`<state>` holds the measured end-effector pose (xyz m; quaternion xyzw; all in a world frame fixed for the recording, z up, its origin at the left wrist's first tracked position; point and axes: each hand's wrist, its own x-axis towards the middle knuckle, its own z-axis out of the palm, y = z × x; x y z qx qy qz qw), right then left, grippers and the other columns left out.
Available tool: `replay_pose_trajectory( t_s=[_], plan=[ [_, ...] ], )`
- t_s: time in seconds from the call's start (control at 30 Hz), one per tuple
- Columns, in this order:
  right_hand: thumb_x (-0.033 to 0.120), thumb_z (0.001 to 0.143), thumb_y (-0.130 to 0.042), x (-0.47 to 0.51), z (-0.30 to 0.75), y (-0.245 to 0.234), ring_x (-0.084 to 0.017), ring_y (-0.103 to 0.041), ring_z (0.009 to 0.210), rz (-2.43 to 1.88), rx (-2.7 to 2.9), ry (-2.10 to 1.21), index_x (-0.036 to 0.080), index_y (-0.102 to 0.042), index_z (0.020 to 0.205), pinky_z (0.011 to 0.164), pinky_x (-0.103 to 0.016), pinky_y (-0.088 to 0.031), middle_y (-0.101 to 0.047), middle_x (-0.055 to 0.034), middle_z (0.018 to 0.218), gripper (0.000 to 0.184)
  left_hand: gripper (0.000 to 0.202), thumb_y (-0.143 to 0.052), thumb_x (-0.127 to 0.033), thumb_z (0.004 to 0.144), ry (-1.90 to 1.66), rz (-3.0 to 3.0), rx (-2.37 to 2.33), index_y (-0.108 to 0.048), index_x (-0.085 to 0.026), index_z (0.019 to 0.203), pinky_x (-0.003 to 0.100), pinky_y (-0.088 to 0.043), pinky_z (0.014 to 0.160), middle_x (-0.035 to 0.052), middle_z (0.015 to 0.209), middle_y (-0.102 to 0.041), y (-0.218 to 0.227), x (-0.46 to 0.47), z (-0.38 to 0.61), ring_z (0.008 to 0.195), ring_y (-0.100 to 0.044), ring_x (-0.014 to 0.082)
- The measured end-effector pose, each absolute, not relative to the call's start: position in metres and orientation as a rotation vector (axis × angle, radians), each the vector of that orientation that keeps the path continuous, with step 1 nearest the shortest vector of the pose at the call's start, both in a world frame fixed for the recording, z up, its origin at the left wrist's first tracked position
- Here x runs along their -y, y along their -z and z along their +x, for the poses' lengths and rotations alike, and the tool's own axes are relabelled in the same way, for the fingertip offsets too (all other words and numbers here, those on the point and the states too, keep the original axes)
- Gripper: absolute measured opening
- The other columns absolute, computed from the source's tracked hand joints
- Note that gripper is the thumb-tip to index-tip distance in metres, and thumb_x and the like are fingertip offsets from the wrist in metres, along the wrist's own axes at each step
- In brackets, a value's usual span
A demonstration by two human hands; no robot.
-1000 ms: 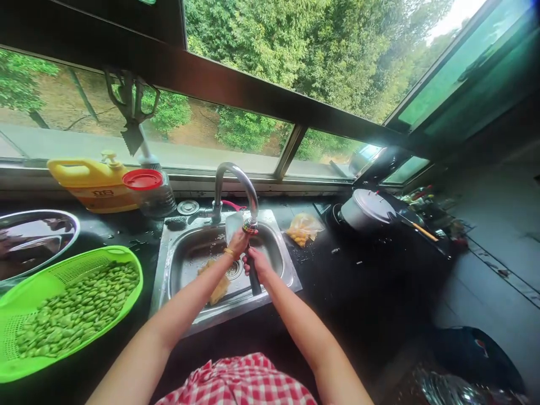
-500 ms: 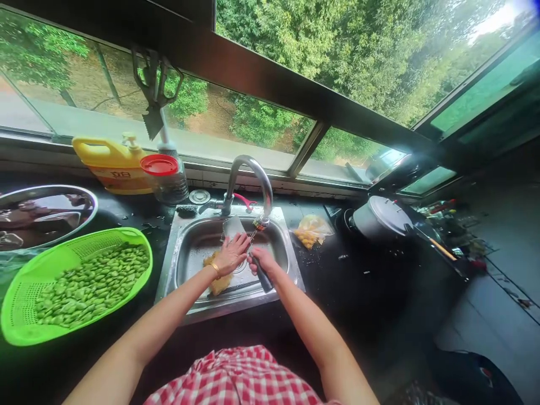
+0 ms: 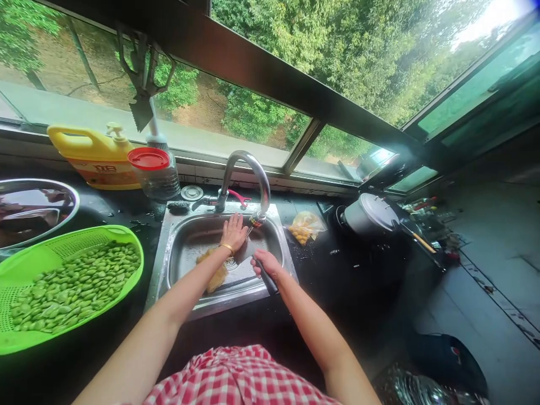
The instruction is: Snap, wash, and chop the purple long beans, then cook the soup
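My right hand (image 3: 265, 263) grips the black handle of a kitchen knife (image 3: 244, 251) with a broad metal blade, held over the sink (image 3: 177, 275). Fingers stretched out, my left hand (image 3: 234, 232) lies against the blade under the faucet (image 3: 265, 194) and partly covers it. Thin water seems to run from the spout beside these fingers. A rough yellow-brown piece, perhaps a loofah (image 3: 217, 278), rests in the sink basin below my left wrist and is partly hidden by it.
Left of the sink stands a green basket (image 3: 134, 236) of green beans, with a metal basin (image 3: 76, 211) behind it. A yellow jug (image 3: 90, 152) and a red-lidded jar (image 3: 158, 180) line the window. Rightward are a bag of yellowish pieces (image 3: 306, 226) and a lidded pot (image 3: 369, 216).
My left hand has shifted along the blade, and the blade has turned so that less of it shows beyond the fingers. The right hand keeps its grip. The whole view has shifted slightly.
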<state>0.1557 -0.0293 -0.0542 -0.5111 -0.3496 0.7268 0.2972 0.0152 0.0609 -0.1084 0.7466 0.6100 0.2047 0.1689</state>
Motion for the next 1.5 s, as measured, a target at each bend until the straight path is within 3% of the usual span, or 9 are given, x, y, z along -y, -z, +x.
replay_pose_trajectory(
  t_s=[0.17, 0.3, 0.43, 0.53, 0.63, 0.83, 0.97, 1.2, 1.5],
  plan=[
    [0.039, 0.074, -0.053, 0.019, 0.148, 0.062, -0.004, -0.037, 0.033, -1.292, 0.911, -1.859, 0.020, -0.038, 0.075, 0.032, -0.017, -0.032, -0.046, 0.0086, 0.055, 0.025, 0.054, -0.016, -0.029, 0.091, -0.554, 2.300, -1.415, -0.021, -0.007, 0.140, 0.044, -0.009, 0.110, 0.0122, 0.148, -0.014, 0.104, -0.032, 0.040, 0.137, -0.006, 0.0217],
    [0.040, 0.073, -0.052, 0.014, 0.158, 0.063, -0.004, -0.036, 0.035, -1.213, 0.888, -1.853, 0.020, -0.037, 0.074, 0.033, -0.018, -0.031, -0.046, 0.0076, 0.059, 0.025, 0.056, -0.018, -0.036, 0.091, -0.459, 2.502, -1.183, -0.016, -0.013, 0.142, 0.042, -0.009, 0.111, 0.0080, 0.148, -0.016, 0.128, 0.000, -0.003, 0.137, -0.009, 0.0189],
    [0.039, 0.080, -0.043, 0.009, 0.169, 0.055, -0.006, -0.037, 0.038, -1.385, 1.223, -1.683, 0.021, -0.042, 0.080, 0.040, -0.021, -0.035, -0.047, 0.0059, 0.062, 0.019, 0.059, -0.028, -0.040, 0.088, -0.321, 2.389, -1.594, -0.025, -0.012, 0.140, 0.049, -0.014, 0.108, 0.0119, 0.145, -0.022, 0.139, 0.006, -0.057, 0.135, -0.014, 0.0267],
    [0.025, 0.081, -0.046, 0.011, 0.173, 0.048, -0.012, -0.053, 0.056, -1.607, 2.018, -1.153, 0.022, -0.048, 0.100, 0.056, -0.025, -0.040, -0.057, 0.0006, 0.074, 0.020, 0.062, -0.029, -0.038, 0.087, -0.483, 2.394, -1.744, -0.021, -0.007, 0.140, 0.048, -0.013, 0.109, 0.0149, 0.146, -0.016, 0.130, 0.004, -0.065, 0.136, -0.010, 0.0270],
    [0.016, 0.081, -0.046, 0.018, 0.173, 0.043, -0.019, -0.058, 0.075, -1.663, 2.674, -0.499, 0.019, -0.046, 0.109, 0.065, -0.029, -0.039, -0.062, -0.0065, 0.086, 0.028, 0.063, -0.032, -0.040, 0.087, -0.523, 2.584, -1.338, -0.018, -0.010, 0.141, 0.043, -0.013, 0.110, 0.0118, 0.147, -0.017, 0.119, 0.013, -0.037, 0.136, -0.010, 0.0230],
    [0.009, 0.086, -0.036, 0.028, 0.181, 0.032, -0.021, -0.057, 0.080, -1.414, 3.073, 0.038, 0.012, -0.046, 0.105, 0.068, -0.030, -0.035, -0.062, -0.0103, 0.088, 0.022, 0.069, -0.032, -0.053, 0.086, -0.491, 2.527, -1.023, -0.024, -0.009, 0.139, 0.043, -0.016, 0.110, 0.0146, 0.145, -0.021, 0.106, 0.014, 0.032, 0.135, -0.014, 0.0247],
    [0.008, 0.088, -0.032, 0.028, 0.201, 0.024, -0.019, -0.054, 0.076, -1.406, 3.062, 0.214, 0.015, -0.050, 0.095, 0.067, -0.030, -0.032, -0.061, -0.0071, 0.081, 0.020, 0.076, -0.029, -0.058, 0.084, -0.412, 2.488, -1.103, -0.021, -0.008, 0.140, 0.042, -0.015, 0.110, 0.0140, 0.146, -0.018, 0.103, -0.014, 0.018, 0.136, -0.013, 0.0252],
    [0.011, 0.090, -0.034, 0.031, 0.221, 0.030, -0.018, -0.053, 0.072, -1.606, 2.861, 0.312, 0.017, -0.050, 0.093, 0.066, -0.029, -0.028, -0.058, -0.0051, 0.073, 0.017, 0.067, -0.020, -0.047, 0.088, -0.237, 2.218, -1.771, -0.022, -0.005, 0.140, 0.051, -0.013, 0.108, 0.0149, 0.146, -0.016, 0.126, -0.036, -0.042, 0.136, -0.010, 0.0289],
    [0.013, 0.090, -0.034, 0.024, 0.199, 0.039, -0.018, -0.055, 0.075, -1.389, 2.966, 0.232, 0.016, -0.052, 0.094, 0.069, -0.030, -0.032, -0.060, -0.0056, 0.077, 0.019, 0.076, -0.025, -0.059, 0.084, -0.327, 2.490, -1.156, -0.018, -0.009, 0.141, 0.042, -0.014, 0.110, 0.0133, 0.147, -0.015, 0.110, -0.015, 0.011, 0.136, -0.011, 0.0242]
  ],
)
